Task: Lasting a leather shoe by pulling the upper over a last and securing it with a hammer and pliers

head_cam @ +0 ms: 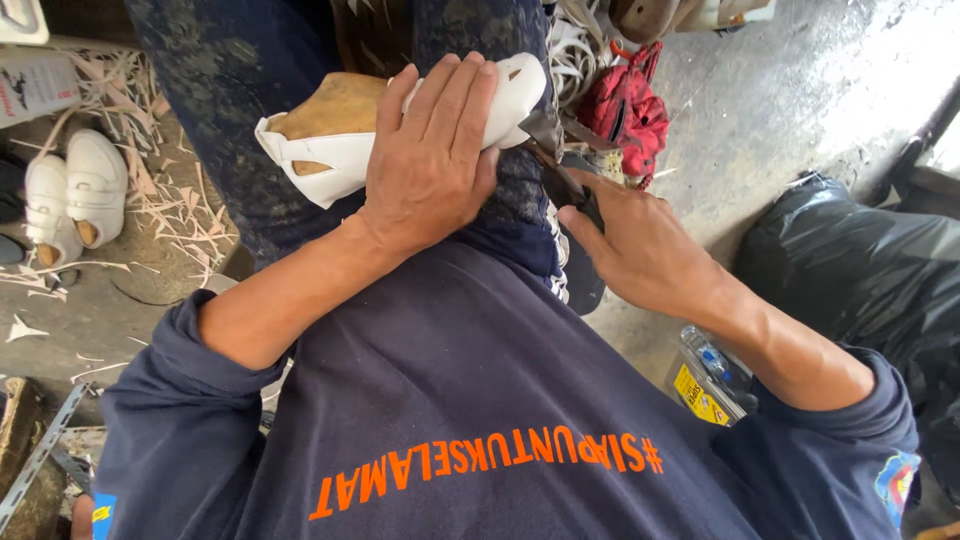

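Left grip (430,165) over white shoe (330,160) (on lap), pliers (560,160) rightward.

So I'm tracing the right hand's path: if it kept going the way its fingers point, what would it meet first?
The right hand points up-left along the dark tool it grips. Straight on, it would likely first meet the toe of the white shoe under the left hand; depth is unclear.

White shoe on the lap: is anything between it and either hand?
Nothing visible. The left hand lies flat on the white shoe, gripping it. The right hand holds a dark tool whose tip meets the shoe's toe end.
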